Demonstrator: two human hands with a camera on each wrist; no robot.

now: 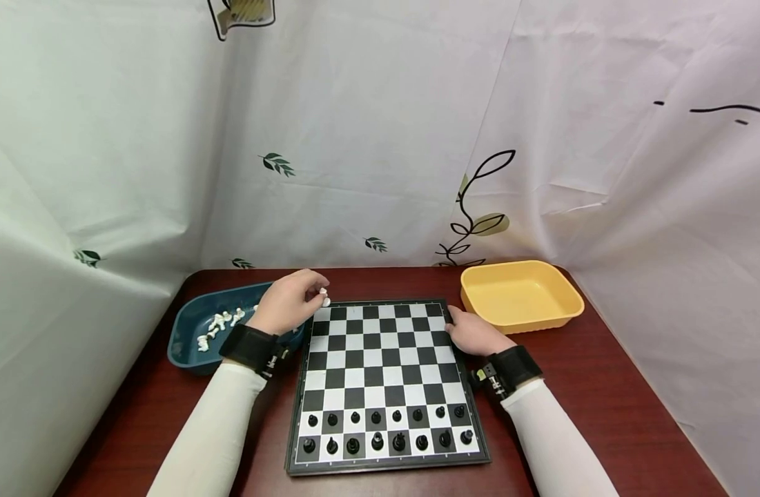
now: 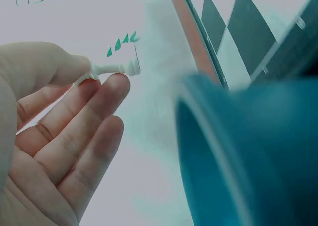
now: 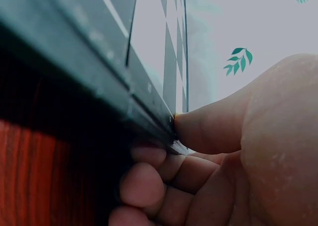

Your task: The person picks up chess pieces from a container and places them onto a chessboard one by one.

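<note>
The black side of the chessboard [image 1: 386,373] looks finished — sixteen black pieces [image 1: 386,428] stand in the two rows nearest the person, one on each square as far as the head view shows. The white side is not yet begun: the two far rows of the board have no pieces, and the remaining white pieces [image 1: 218,324] lie in a heap inside the blue tray [image 1: 187,345], which stands just beside the left edge of the board. The left hand [image 1: 289,304] hovers over the far left corner of the board, between tray and board, and it pinches a single white chess piece [image 2: 112,68] between the thumb and the fingertips; the other fingers are relaxed. I judge that this may be the first white piece to be placed, so about half of the work is left. The right hand [image 1: 473,335] rests at the right edge of the board, with the thumb on top and the curled fingers under the rim — it grips the board. The yellow tray [image 1: 521,297], beyond the right hand, holds nothing. No brand or label can be read anywhere; some small white marks on the black wrist bands are too small to make out.
</note>
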